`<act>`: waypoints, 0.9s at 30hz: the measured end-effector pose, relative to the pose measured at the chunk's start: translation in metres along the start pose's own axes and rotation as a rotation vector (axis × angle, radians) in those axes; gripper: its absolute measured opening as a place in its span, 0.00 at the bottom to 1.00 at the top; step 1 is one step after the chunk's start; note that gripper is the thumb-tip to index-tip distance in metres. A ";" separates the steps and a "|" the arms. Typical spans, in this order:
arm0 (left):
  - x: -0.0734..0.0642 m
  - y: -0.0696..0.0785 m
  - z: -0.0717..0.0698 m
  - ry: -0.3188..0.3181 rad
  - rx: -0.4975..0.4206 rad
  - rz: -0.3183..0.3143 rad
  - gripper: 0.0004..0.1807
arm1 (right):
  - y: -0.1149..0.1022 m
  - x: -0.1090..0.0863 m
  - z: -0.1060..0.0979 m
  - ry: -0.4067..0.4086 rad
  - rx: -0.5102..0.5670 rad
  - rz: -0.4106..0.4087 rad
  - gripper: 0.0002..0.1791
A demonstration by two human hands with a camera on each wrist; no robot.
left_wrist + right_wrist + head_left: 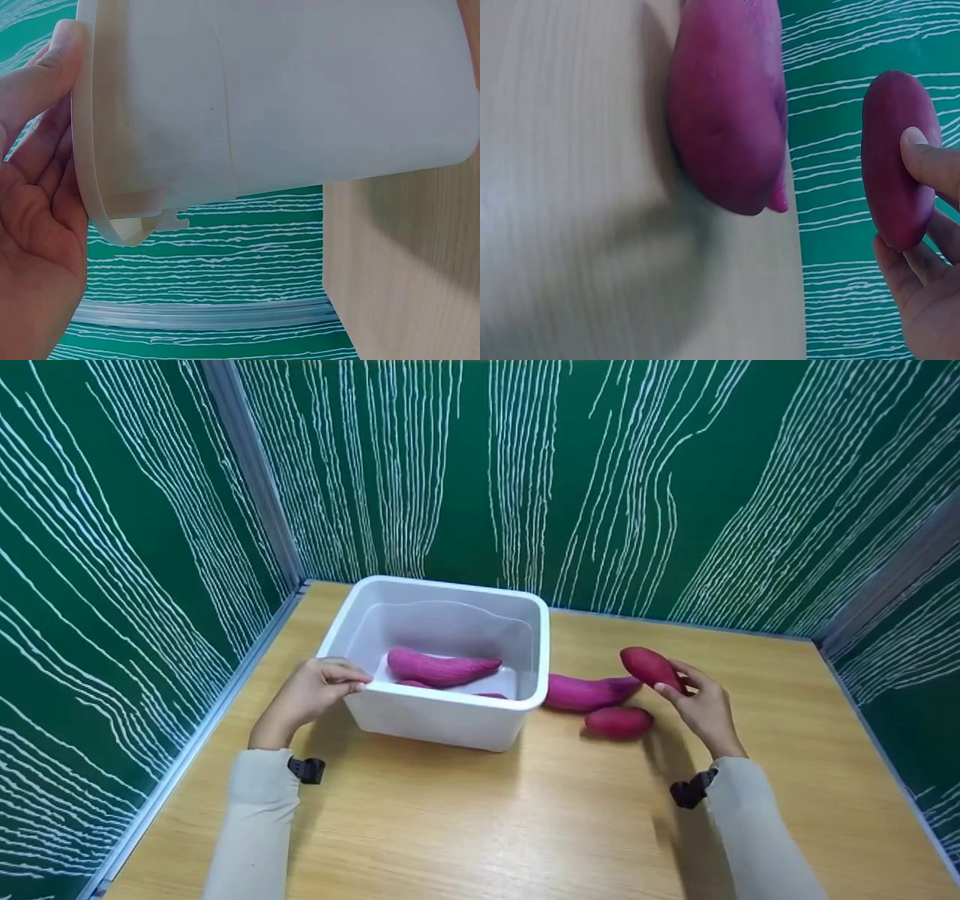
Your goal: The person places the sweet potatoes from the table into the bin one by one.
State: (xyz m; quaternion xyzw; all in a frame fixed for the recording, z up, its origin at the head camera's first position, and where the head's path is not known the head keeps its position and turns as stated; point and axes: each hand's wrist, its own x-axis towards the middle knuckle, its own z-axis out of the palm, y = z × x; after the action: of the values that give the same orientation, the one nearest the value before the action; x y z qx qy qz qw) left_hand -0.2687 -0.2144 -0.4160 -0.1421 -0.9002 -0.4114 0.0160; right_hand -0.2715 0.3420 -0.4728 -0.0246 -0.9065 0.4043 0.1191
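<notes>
In the head view my left hand pinches the near left corner of a white plastic bin; the left wrist view shows the thumb at the rim. Inside lies a long purple sweet potato, with parts of others half hidden behind the near wall. My right hand holds a small red sweet potato above the table, between thumb and fingers. Below it, right of the bin, another small red sweet potato lies in front of a longer purple one.
The wooden table carries the bin and the loose sweet potatoes. Green walls with white wavy lines rise at the back and both sides, joined by grey metal posts. A black wrist camera sits at each cuff.
</notes>
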 end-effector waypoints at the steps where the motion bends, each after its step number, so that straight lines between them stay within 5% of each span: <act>1: 0.000 0.000 0.000 0.003 0.002 0.009 0.08 | -0.001 0.001 0.000 0.002 0.004 -0.008 0.30; 8: -0.001 0.001 0.000 0.026 0.014 0.065 0.07 | -0.010 0.009 0.001 -0.010 0.033 -0.052 0.31; 27: -0.001 0.001 0.000 0.005 0.011 0.025 0.08 | -0.040 0.017 0.001 -0.085 0.010 -0.050 0.32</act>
State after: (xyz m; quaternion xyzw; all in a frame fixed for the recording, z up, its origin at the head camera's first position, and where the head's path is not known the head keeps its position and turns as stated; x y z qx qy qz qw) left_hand -0.2675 -0.2147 -0.4155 -0.1524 -0.9004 -0.4067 0.0242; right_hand -0.2859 0.3169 -0.4405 0.0160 -0.9091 0.4063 0.0909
